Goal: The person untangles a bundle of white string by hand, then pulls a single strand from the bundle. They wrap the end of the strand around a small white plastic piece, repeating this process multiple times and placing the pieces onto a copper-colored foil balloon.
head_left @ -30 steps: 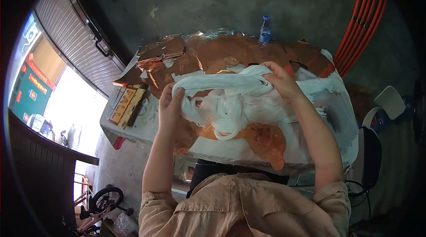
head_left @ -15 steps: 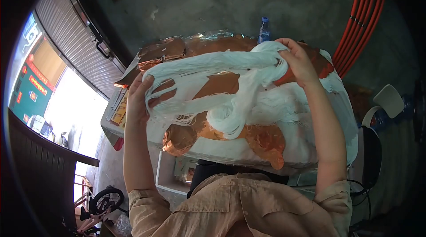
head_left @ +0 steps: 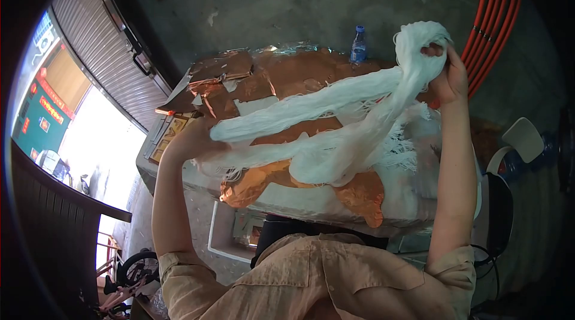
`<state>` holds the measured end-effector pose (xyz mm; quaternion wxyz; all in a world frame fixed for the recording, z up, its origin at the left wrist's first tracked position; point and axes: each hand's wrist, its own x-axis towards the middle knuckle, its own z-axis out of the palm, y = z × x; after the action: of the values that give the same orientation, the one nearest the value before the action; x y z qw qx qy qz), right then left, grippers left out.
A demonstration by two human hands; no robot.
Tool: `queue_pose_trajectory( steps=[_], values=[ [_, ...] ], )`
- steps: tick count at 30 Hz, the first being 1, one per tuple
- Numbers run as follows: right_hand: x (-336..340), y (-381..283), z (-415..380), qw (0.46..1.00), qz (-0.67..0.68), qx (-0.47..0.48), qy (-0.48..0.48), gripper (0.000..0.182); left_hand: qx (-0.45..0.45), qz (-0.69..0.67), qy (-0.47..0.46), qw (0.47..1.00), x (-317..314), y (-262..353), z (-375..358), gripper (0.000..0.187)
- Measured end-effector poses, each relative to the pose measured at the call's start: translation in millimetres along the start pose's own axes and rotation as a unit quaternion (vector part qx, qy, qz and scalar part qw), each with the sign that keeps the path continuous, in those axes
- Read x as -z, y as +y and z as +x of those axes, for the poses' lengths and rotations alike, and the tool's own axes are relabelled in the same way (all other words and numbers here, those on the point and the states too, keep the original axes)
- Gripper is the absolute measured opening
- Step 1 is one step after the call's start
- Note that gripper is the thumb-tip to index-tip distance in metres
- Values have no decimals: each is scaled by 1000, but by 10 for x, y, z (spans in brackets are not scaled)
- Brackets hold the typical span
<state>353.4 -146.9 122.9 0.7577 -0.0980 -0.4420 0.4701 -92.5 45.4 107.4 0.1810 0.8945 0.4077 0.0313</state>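
Observation:
A long skein of white thread [head_left: 335, 110] stretches across the view above a table. My right hand [head_left: 446, 74] is raised high at the upper right and grips one looped end. My left hand [head_left: 191, 137] holds the other end low at the left, partly hidden behind the strands. The middle of the skein sags and its loose loops rest on the table [head_left: 299, 200]. Copper-coloured foil sheets [head_left: 281, 74] cover much of the tabletop under it.
A blue-capped plastic bottle [head_left: 358, 45] stands at the table's far edge. Printed boards [head_left: 165, 137] lie at the left end. Orange cables [head_left: 491, 20] run down the wall at right. A chair [head_left: 509, 164] stands to the right; a roller shutter [head_left: 102, 56] is at left.
My hands have drawn apart. The right hand rose up and to the right, the left moved down and left, and the bunched thread has been pulled out into a long taut skein.

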Motion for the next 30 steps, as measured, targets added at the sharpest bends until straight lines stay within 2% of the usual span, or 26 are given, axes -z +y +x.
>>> queue_pose_trajectory(
  steps=[1, 3, 4, 5, 7, 9, 11, 12, 13, 15, 16, 17, 18, 20, 21, 22, 23, 24, 29, 30],
  values=[
    [55, -60, -4, 1000, 1, 0, -1, 30, 1, 0, 1, 1000, -22, -42, 34, 45],
    [50, -149, -19, 998, 20, -14, -54, 34, -53, -147, 53, 986, -27, -194, 173, 35],
    [-17, -173, -34, 997, 23, -17, -75, 36, -66, -142, 120, 980, -24, -281, 272, 23],
    [-86, -196, -50, 995, 26, -20, -95, 38, -66, -143, 119, 980, -6, -374, 350, 23],
    [-374, -168, -125, 999, -38, -2, -31, 35, -35, -385, 227, 894, 227, -193, 304, 22],
    [-625, -19, -137, 997, -69, -13, -31, 29, -153, -502, 267, 808, 375, -135, 286, 20],
    [-741, 106, -194, 989, -126, 8, 81, 23, -183, -555, 311, 750, 595, 30, 301, 18],
    [-631, 121, -199, 990, -137, -13, 21, 24, -210, -564, 320, 732, 717, 123, 285, 18],
    [-601, 169, -211, 990, -137, -11, 22, 24, -237, -572, 329, 713, 851, 228, 266, 17],
    [-575, 278, -221, 989, -127, -8, 80, 25, -321, -537, 327, 708, 1144, 433, 218, 18],
    [-474, 294, -221, 991, -126, -28, 35, 27, -333, -533, 300, 718, 1330, 402, 259, 22],
    [-475, 356, -227, 991, -126, -28, 34, 27, -344, -528, 272, 727, 1525, 371, 325, 25],
    [-512, 440, -214, 992, -117, -33, 32, 27, -452, -681, -68, 572, 1616, 604, 458, 31],
    [-481, 549, -215, 994, -97, -44, 22, 27, -531, -617, -85, 574, 1832, 919, 275, 35],
    [-551, 601, -240, 994, -97, -44, 22, 27, -533, -523, 80, 661, 2002, 1016, 82, 34],
    [-660, 698, -275, 993, -99, -45, 51, 26, -487, -411, 241, 731, 2172, 1113, -112, 34],
    [-752, 775, -291, 991, -100, -47, 80, 26, -511, -400, 216, 730, 2379, 1174, -227, 34],
    [-766, 834, -298, 993, -84, -84, 16, 25, -533, -388, 188, 728, 2568, 1222, -316, 33],
    [-1300, 1342, -408, 991, -38, -120, -36, 31, -502, -325, 293, 746, 2747, 1307, -721, 33],
    [-1476, 1386, -552, 979, -156, -95, -91, 31, -492, -319, 313, 747, 2751, 1293, -778, 33]
  ],
)
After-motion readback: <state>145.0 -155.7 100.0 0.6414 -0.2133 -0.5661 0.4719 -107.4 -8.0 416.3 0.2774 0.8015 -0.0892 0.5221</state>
